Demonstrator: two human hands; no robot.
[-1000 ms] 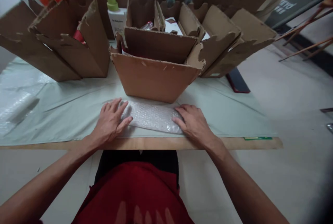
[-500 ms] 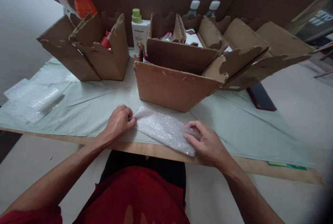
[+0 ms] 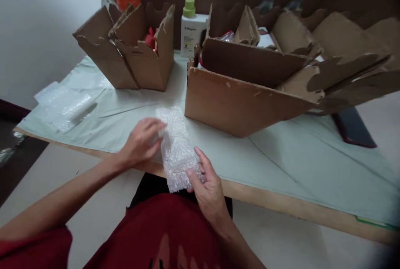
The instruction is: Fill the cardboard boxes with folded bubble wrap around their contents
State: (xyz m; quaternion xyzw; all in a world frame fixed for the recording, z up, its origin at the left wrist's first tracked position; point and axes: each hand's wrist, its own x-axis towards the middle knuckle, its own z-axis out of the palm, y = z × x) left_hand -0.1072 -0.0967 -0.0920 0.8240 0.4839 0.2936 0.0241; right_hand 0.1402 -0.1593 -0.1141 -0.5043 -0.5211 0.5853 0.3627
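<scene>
The right hand (image 3: 208,185) grips the near end of the wrap (image 3: 178,146) at its right edge, thumb on top and fingers partly hidden. The left hand (image 3: 142,142) is by the left edge, fingers half curled, its fingertips over the upper part; blur leaves it unclear whether they pinch or only brush it. Half a second ago the wrap lay crosswise with a hand at each end; now it has been swung round to run away from the body, its near end reaching past the table edge (image 3: 271,199) and its far end just beside the lower left corner of the front box (image 3: 237,104). That seems to leave the right hand with the main hold and the left with a lighter part in the handling. Whether the wrap is lifted off the cloth (image 3: 243,158) cannot be told. Farther left lies other wrap (image 3: 64,102), below two boxes (image 3: 150,69) standing side by side. Behind, between these and the front box, stands a green-capped bottle (image 3: 191,33).
</scene>
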